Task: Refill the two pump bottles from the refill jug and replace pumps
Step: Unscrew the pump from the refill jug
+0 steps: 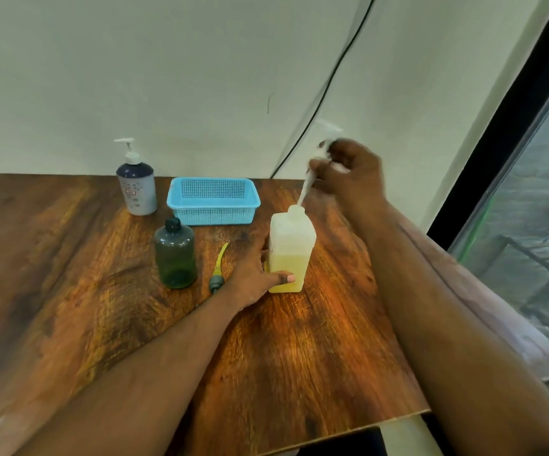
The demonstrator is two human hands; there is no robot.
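Observation:
A square translucent white bottle (291, 248), about half full of yellow liquid, stands upright mid-table. My left hand (255, 278) grips its lower part. My right hand (353, 171) holds a white pump (324, 146) above it, and the pump's tube (305, 190) slants down into the bottle's open neck. A dark green bottle (176, 256) stands open to the left, with a little liquid at its bottom. Its grey pump with a yellow tube (217, 271) lies on the table beside it. A white and navy pump bottle (136, 184) stands at the back left with its pump on.
A light blue perforated basket (213, 200) sits at the back of the wooden table (299, 357), near the wall. A black cable (329, 80) hangs down the wall behind it. The table's right edge runs along a window.

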